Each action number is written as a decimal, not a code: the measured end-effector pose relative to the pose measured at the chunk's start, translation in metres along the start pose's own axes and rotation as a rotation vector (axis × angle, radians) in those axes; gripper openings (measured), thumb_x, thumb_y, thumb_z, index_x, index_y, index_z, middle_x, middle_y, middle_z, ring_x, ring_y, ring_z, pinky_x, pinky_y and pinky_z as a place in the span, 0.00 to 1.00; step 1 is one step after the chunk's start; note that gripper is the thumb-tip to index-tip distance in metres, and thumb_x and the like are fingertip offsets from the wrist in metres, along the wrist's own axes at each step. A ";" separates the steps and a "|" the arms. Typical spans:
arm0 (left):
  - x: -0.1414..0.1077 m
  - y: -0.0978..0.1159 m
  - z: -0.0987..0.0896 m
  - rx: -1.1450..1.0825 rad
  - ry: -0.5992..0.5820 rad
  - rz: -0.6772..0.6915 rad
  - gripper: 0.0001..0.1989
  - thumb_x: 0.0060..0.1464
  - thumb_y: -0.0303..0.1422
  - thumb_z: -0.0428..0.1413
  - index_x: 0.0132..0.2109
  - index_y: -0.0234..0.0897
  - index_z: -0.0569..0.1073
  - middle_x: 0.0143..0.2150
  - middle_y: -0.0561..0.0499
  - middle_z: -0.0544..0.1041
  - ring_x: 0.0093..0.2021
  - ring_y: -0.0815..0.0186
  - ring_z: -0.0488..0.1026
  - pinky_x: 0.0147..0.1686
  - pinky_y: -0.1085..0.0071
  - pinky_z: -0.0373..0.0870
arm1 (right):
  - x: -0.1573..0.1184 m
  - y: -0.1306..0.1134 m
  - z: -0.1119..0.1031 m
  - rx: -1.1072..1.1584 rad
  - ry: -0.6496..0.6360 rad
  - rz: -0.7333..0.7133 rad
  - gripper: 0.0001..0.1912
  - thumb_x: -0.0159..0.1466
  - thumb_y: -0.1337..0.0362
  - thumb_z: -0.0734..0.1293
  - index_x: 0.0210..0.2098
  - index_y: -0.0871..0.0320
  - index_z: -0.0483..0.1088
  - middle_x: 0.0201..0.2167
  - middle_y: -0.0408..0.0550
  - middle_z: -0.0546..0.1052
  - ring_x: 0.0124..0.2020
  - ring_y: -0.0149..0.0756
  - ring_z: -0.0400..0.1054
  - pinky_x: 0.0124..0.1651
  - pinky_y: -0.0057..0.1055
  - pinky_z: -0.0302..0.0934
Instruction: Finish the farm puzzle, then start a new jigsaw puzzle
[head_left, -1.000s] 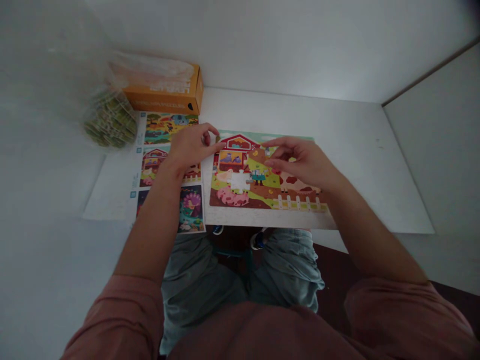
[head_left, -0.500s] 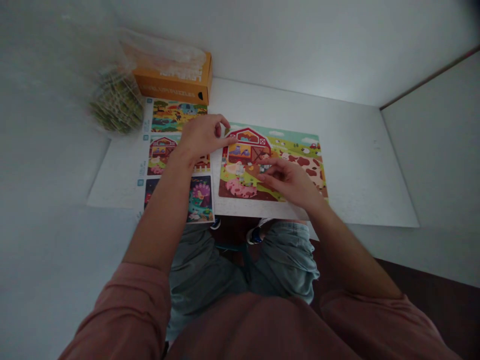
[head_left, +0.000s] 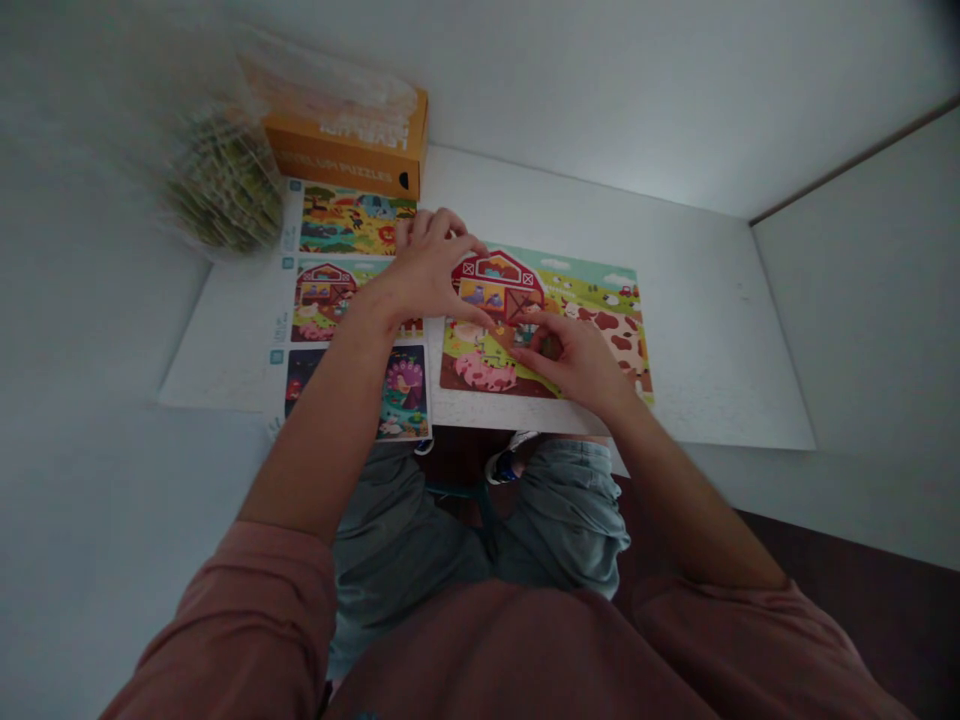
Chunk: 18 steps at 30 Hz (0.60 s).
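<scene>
The farm puzzle [head_left: 619, 325] lies on the worktop [head_left: 712, 330]. Left hand [head_left: 426, 282], fingers wide, spans its left part; right hand [head_left: 585, 365], fingers narrowly parted, reaches its middle, hold indeterminable. Uneven fingertip pressure could dislodge pieces.

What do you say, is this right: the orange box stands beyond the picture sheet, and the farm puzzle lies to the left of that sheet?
One thing is off: the farm puzzle lies to the right of the picture sheet, as the head view shows. The orange box does stand beyond the sheet.

Dim, soft light; bag's edges look blurred.
</scene>
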<state>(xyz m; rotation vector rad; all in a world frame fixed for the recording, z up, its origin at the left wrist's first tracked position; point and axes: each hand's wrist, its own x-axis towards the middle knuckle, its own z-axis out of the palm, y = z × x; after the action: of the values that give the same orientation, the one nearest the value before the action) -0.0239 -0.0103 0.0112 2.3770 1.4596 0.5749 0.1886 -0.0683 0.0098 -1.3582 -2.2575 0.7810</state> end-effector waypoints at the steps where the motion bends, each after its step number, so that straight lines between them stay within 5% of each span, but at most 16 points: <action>1: -0.001 0.000 0.001 0.015 0.009 -0.001 0.33 0.28 0.48 0.54 0.44 0.40 0.61 0.46 0.46 0.56 0.48 0.52 0.46 0.42 0.61 0.44 | -0.001 -0.001 -0.001 -0.032 0.016 -0.013 0.20 0.48 0.56 0.62 0.42 0.47 0.59 0.30 0.44 0.67 0.29 0.38 0.60 0.28 0.36 0.52; 5: -0.003 -0.004 0.004 0.038 -0.033 0.014 0.38 0.27 0.49 0.54 0.49 0.40 0.55 0.49 0.46 0.51 0.50 0.51 0.42 0.44 0.60 0.40 | -0.005 -0.004 -0.002 -0.134 0.048 -0.047 0.20 0.48 0.56 0.62 0.42 0.46 0.59 0.36 0.46 0.64 0.38 0.43 0.56 0.37 0.41 0.49; 18: -0.004 -0.007 0.005 0.048 -0.139 0.028 0.39 0.29 0.48 0.53 0.51 0.43 0.51 0.52 0.48 0.46 0.51 0.51 0.40 0.45 0.59 0.39 | -0.007 -0.003 0.003 -0.208 0.062 -0.035 0.18 0.50 0.54 0.60 0.41 0.44 0.59 0.35 0.47 0.64 0.38 0.45 0.56 0.39 0.45 0.46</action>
<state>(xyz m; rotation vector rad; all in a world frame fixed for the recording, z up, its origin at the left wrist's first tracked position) -0.0291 -0.0112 0.0027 2.4242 1.3976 0.3768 0.1885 -0.0766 0.0092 -1.4080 -2.3598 0.4961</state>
